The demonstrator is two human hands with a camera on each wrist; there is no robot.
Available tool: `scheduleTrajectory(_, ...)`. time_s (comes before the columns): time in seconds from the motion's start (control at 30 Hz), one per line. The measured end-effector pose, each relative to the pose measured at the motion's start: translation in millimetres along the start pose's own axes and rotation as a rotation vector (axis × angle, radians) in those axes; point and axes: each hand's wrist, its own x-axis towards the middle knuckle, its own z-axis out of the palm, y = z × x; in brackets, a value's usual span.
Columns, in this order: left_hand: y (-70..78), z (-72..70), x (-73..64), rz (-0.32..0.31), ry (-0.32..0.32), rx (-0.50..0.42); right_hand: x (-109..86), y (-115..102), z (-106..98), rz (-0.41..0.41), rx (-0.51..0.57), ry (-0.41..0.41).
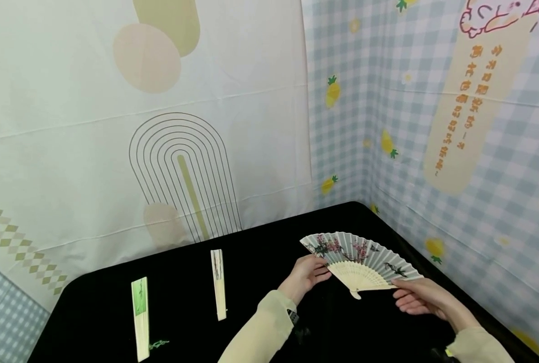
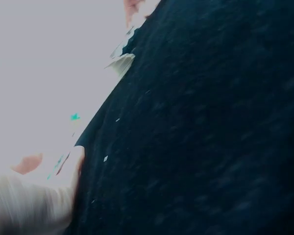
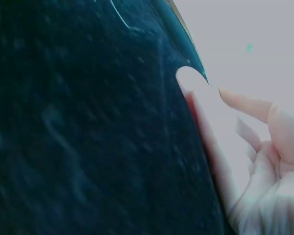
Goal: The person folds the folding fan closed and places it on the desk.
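Being held spread — white, blossom-printed, pale-ribbed folding fan [image 1: 357, 254], opposite edges pinched by left hand [image 1: 303, 276], right hand [image 1: 425, 297].

Only readable text is orange Chinese lettering [image 1: 465, 84] in two columns on a beige strip [image 1: 451, 182] of the checked wall cloth [image 1: 378, 91], around two o'clock: 新的一天, 好好吃饭, rest's kinda fuzzy tbh.

In your left wrist view, the white pleated folding fan with pink blossoms [image 1: 362, 252] is washed out and your left hand [image 2: 56, 200] is blurred and cropped, while the head view's bottom edge cuts off your pale cream left sleeve [image 1: 256, 333].
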Motion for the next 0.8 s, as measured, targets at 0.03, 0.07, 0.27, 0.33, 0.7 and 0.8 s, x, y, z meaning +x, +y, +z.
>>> scheduleTrajectory(0.03, -1.3, 0.4, -0.9, 0.005, 0.002, 0.008, 1.2, -1, 2, -0.005, 0.002, 0.005)
scheduleTrajectory(0.07, -2.4, 0.6, -2.0, 0.014, 0.007, 0.016, 2.2, -1, 4, -0.009, 0.007, 0.012)
scheduleTrajectory(0.27, -5.8, 2.1, -4.0, 0.052, 0.078, 0.003, 6.0, -4, 14, -0.028, 0.15, 0.112)
scheduleTrajectory(0.33, -6.0, 3.7, -4.5, 0.071, 0.097, -0.018, 7.4, -5, 17, -0.048, 0.244, 0.171)
scheduleTrajectory(0.7, 0.8, 7.0, -7.0, 0.201, 0.132, -0.104, 21.7, -14, 35, -0.191, 0.61, 0.245)
scheduleTrajectory(0.8, 6.3, 4.4, -6.0, 0.235, 0.129, -0.145, 25.0, -24, 44, -0.227, 0.648, 0.286)
